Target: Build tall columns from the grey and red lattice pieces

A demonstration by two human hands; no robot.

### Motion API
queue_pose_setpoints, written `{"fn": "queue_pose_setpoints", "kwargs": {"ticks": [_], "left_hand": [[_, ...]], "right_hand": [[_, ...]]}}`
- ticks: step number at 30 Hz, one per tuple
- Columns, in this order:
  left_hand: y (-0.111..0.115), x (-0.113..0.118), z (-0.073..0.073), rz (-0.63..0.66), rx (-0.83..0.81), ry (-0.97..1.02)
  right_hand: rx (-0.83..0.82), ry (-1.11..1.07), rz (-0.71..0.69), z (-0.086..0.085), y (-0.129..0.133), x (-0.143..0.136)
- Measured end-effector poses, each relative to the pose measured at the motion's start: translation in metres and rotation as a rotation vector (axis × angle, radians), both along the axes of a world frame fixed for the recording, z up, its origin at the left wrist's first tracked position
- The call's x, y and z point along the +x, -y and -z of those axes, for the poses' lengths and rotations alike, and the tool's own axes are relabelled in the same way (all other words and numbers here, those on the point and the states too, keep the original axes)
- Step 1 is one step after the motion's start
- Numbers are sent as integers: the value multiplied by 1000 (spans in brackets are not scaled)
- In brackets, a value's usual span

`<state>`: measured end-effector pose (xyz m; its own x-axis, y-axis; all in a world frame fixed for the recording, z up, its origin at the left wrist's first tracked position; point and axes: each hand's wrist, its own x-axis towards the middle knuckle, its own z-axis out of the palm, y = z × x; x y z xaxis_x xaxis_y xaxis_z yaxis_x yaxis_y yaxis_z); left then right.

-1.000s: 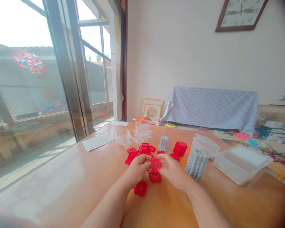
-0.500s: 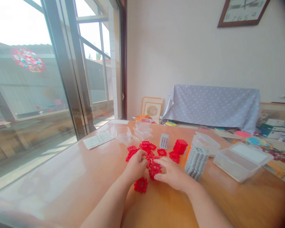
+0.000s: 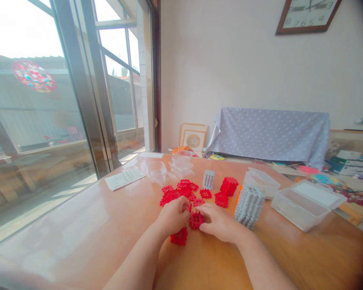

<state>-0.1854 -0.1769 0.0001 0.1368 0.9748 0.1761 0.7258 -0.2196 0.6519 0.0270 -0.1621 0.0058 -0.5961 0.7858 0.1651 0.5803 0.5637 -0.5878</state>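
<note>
Red plastic interlocking lattice pieces lie between and beyond my hands. My right hand (image 3: pixel 219 223) is curled, thumb and fingers at the right side of a red lattice block (image 3: pixel 196 221). My left hand (image 3: pixel 176 214) is beside that block's left, its fingers pinched together; whatever is in the pinch is hidden. Partly under the left wrist lies another red piece (image 3: pixel 179 237). A loose red pile (image 3: pixel 184 188) spreads just past my left fingers. One flat red piece (image 3: pixel 205 194) is apart from it, beyond my right fingers.
To the right stand a tall grey lattice stack (image 3: pixel 249 206), a red stack (image 3: pixel 229 186) and a smaller grey stack (image 3: pixel 208 179). An open clear box (image 3: pixel 302 207) is farther right. Clear plastic trays (image 3: pixel 157 172) and a printed sheet (image 3: pixel 124 178) lie at the back left of the table (image 3: pixel 109 229).
Both hands have moved slightly toward me, and the red block between them is lower. My left hand has shifted a little right, closer to the block.
</note>
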Motion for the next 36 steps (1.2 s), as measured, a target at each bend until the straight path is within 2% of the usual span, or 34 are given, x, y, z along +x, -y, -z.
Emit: {"fn": "queue_pose_setpoints", "kwargs": {"ticks": [6,11,19,30,36], "left_hand": [[2,1,-5,35,1,-6],[4,0,-9,21,-33,-90],[13,-1,-20,95,-48,-216],[2,-4,1,5,-29,-145],[2,-2,3,13,-27,-177]], "right_hand": [[-30,-49,-4,7,-5,3],[-59,-32,-4,13,-8,7],[-16,39,27,9,-3,3],[38,79,122,9,-3,0],[-10,-3,97,16,-6,4]]}}
